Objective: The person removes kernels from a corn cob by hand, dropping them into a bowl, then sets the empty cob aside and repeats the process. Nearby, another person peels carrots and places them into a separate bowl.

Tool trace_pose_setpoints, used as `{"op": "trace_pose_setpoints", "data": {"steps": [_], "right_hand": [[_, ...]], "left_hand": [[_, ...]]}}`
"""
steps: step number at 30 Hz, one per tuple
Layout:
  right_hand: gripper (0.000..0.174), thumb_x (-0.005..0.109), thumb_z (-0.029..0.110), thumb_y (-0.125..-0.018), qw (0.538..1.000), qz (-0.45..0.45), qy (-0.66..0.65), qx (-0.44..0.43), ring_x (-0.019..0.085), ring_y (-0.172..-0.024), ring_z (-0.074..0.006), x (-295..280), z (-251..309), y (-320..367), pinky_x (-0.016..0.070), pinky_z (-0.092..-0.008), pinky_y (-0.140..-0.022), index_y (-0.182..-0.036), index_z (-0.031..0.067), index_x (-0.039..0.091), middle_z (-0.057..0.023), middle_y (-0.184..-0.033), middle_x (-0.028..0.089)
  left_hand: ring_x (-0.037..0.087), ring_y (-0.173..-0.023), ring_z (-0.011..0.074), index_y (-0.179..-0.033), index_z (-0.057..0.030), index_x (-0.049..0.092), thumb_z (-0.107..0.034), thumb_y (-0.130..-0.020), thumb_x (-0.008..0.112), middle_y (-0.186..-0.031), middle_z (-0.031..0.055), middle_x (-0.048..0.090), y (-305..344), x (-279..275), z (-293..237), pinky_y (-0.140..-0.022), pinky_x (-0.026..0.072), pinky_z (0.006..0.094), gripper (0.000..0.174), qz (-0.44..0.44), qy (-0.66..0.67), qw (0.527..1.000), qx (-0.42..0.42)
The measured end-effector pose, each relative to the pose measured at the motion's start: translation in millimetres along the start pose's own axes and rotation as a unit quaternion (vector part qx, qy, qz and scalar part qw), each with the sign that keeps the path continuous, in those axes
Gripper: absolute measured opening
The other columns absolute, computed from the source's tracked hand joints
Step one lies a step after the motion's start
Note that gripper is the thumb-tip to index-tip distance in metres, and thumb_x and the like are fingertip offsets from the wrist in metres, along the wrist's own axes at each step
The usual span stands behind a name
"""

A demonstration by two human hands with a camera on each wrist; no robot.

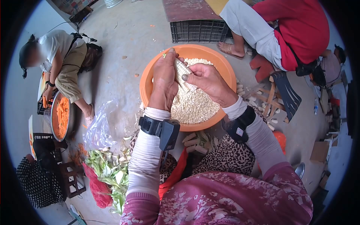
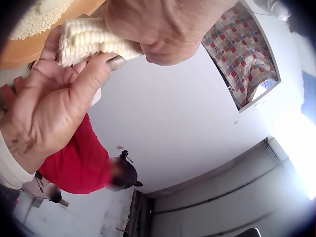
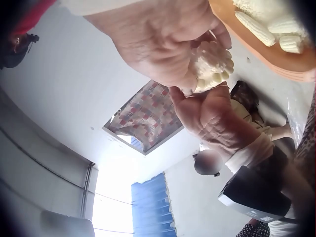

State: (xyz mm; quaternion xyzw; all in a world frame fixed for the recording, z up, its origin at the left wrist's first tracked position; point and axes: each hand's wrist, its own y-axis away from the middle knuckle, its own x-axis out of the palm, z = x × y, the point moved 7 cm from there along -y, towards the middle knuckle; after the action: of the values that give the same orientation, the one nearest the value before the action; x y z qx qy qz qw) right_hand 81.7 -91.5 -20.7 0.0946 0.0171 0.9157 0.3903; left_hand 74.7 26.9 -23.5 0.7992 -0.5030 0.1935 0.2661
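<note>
An ear of white corn (image 1: 181, 70) is held tilted over an orange basin (image 1: 227, 75). My left hand (image 1: 164, 77) grips its upper part, fingers wrapped along its far side. Lower down, my right hand (image 1: 212, 81) holds it, the thumb pressing on the kernel rows. Loose white kernels (image 1: 197, 108) heap in the basin below. In the left wrist view the corn (image 2: 86, 37) shows rows of kernels beside a barer strip, with the right thumb against it. The right wrist view shows its blunt end (image 3: 212, 61) between both hands, and several ears (image 3: 254, 28) lying in the basin.
Bare cobs (image 1: 195, 140) and green husks (image 1: 116, 174) lie on the floor by my legs. A plastic bag (image 1: 99, 129) is at the left. A person beside a bowl of carrots (image 1: 63, 116) sits left; another in red (image 1: 300, 30) sits right. A black crate (image 1: 198, 32) stands ahead.
</note>
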Motion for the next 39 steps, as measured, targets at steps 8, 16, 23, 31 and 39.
{"op": "trace_pose_setpoints", "data": {"steps": [8,16,23,31,39], "right_hand": [[0.035,0.062,0.011,-0.083,0.999,0.02,0.004,-0.042,0.058,-0.084,-0.0087,5.4,9.1,6.6,0.0469,-0.0223,-0.073,-0.111,-0.0074,0.05,-0.0072,-0.097,0.06],[0.04,0.062,0.022,-0.085,0.998,0.004,-0.029,0.061,0.056,-0.084,-0.0071,1.8,-3.3,7.2,0.0464,-0.0214,-0.068,-0.117,0.001,0.048,-0.0023,-0.095,0.058],[0.039,0.061,0.021,-0.085,0.999,0.012,0.037,0.027,0.055,-0.082,-0.0062,5.0,1.8,6.0,0.046,-0.0207,-0.067,-0.115,-0.0004,0.05,-0.0023,-0.095,0.058],[0.036,0.057,0.013,-0.081,1.0,0.0,0.003,0.025,0.055,-0.079,-0.0087,6.1,1.1,6.2,0.0464,-0.0222,-0.063,-0.113,-0.0029,0.051,-0.0046,-0.093,0.057],[0.038,0.054,0.012,-0.083,0.997,0.014,-0.024,0.066,0.056,-0.088,-0.01,5.3,-8.9,5.8,0.048,-0.0259,-0.073,-0.118,-0.0006,0.046,-0.0045,-0.1,0.055]], "left_hand": [[0.056,-0.068,0.0184,-0.092,0.0006,0.049,-0.022,-0.091,0.05,-0.075,0.01,0.055,1.4,-3.2,2.0,-0.064,0.0497,0.0297,0.023,0.002,0.031,0.999,-0.031],[0.055,-0.069,0.0184,-0.09,0.0002,0.05,-0.022,-0.092,0.049,-0.075,0.01,0.056,1.2,-1.3,1.5,-0.064,0.0483,0.0295,0.023,0.012,0.024,0.999,-0.02],[0.056,-0.066,0.0187,-0.087,0.0004,0.052,-0.021,-0.091,0.051,-0.074,0.0107,0.056,4.6,1.4,-5.1,-0.062,0.0481,0.0299,0.021,-0.011,-0.027,0.999,0.016],[0.056,-0.065,0.0181,-0.085,-0.0005,0.053,-0.02,-0.09,0.053,-0.072,0.0105,0.058,6.9,1.4,-8.2,-0.06,0.0478,0.0294,0.02,-0.025,-0.042,0.998,0.033],[0.055,-0.061,0.0142,-0.086,-0.0012,0.053,-0.022,-0.088,0.056,-0.072,0.0085,0.058,14.8,10.7,-13.5,-0.052,0.0458,0.026,0.021,-0.023,-0.152,0.986,0.07]]}}
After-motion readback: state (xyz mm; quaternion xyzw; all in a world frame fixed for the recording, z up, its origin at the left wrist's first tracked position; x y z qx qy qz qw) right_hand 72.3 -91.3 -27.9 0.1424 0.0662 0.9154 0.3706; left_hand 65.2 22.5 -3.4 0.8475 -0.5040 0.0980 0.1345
